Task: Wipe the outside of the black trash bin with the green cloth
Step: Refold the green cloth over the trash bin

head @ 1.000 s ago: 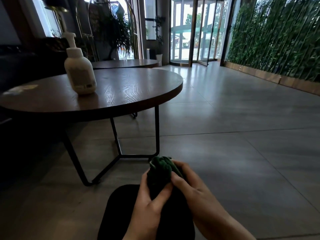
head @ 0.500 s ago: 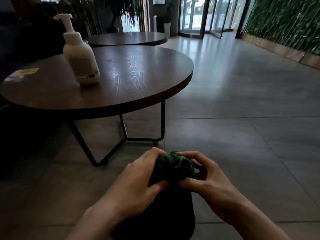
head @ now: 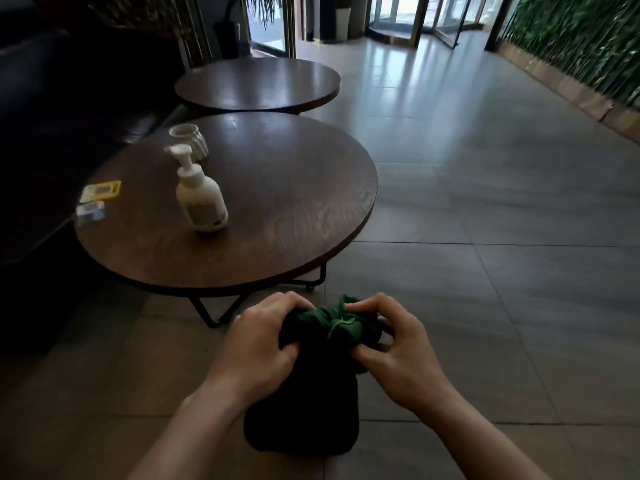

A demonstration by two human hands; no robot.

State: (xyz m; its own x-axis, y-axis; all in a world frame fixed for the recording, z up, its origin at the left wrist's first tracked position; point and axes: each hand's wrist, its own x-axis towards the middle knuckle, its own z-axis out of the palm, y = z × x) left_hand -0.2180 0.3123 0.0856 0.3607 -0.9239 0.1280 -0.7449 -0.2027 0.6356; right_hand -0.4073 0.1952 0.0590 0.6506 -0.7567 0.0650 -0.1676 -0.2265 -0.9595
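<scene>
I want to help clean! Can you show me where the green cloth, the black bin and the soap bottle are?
green cloth (head: 332, 320), head view, on its bunched top between the hands.
black bin (head: 304, 420), head view, on its dark side wall below the hands.
soap bottle (head: 202, 199), head view, on its white body.

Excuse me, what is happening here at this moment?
A person holds a bunched green cloth with both hands, left hand and right hand, over the top of a black bin on the floor. Nearby, a pump bottle stands on a round table.
</scene>
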